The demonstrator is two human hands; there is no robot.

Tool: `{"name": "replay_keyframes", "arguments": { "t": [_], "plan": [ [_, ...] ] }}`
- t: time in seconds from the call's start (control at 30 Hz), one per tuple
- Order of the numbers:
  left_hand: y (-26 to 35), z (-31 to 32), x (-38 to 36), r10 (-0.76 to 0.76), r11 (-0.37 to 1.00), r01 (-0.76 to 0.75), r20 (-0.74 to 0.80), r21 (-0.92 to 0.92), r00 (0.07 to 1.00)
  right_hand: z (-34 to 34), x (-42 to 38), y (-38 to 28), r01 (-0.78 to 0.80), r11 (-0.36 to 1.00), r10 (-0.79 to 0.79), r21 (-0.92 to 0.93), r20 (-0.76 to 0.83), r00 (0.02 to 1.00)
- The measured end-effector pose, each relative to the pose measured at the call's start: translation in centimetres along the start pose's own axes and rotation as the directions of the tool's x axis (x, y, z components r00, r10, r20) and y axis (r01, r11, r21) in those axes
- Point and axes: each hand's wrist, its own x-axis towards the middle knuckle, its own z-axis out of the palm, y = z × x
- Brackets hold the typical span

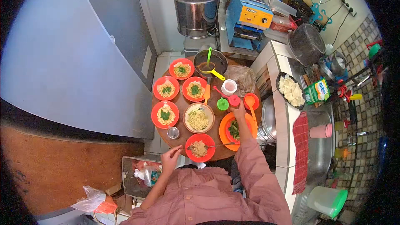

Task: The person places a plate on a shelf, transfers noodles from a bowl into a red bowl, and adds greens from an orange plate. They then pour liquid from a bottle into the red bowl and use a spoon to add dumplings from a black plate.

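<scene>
My left hand (pixel 169 158) is closed on the handle of a fork, whose other end reaches into a red bowl (pixel 189 152) of plain noodles (pixel 200 149). A second utensil (pixel 223 144) lies across that bowl's right side, its handle toward an orange plate (pixel 223 135). My right hand (pixel 238 112) is above the plate, fingers at the edge of a small red container (pixel 234 101); the grip is partly hidden. Beside it stands a green container (pixel 223 104). Leafy greens (pixel 234 130) lie on the plate, partly behind my right forearm. A pale bowl (pixel 187 121) holds more noodles.
Several red bowls (pixel 166 88) of noodles topped with greens stand on the round table's left side. Behind are a dark pan (pixel 223 61) with a yellow strainer (pixel 217 74), and a white tub (pixel 229 87). An orange ladle (pixel 251 103) lies at right, near the tiled counter (pixel 283 150).
</scene>
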Motion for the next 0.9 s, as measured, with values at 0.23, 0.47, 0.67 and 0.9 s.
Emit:
{"name": "replay_keyframes", "arguments": {
  "t": [0.23,0.47,0.67,0.9],
  "plan": [
    [-0.5,0.3,0.4,-0.006,0.992,0.009,0.019,-0.128,1.000,-1.2,-3.3,-5.4,0.196,0.978,-0.179,0.074,-0.188,0.966],
    [-2.8,0.5,1.1,0.018,0.998,-0.018,0.001,-0.060,1.000,-6.3,-10.9,-15.1,0.352,0.927,-0.315,0.131,-0.236,0.919],
    [-3.2,0.6,1.9,-0.003,0.995,0.004,0.007,-0.099,1.000,-10.0,-17.1,-16.6,0.203,0.944,-0.249,0.262,0.157,0.956],
    [-4.4,0.9,1.7,-0.024,0.986,0.027,0.016,-0.167,1.000,-8.2,-22.0,-13.9,-0.072,0.997,0.076,-0.029,0.541,0.838]
  ]
}}
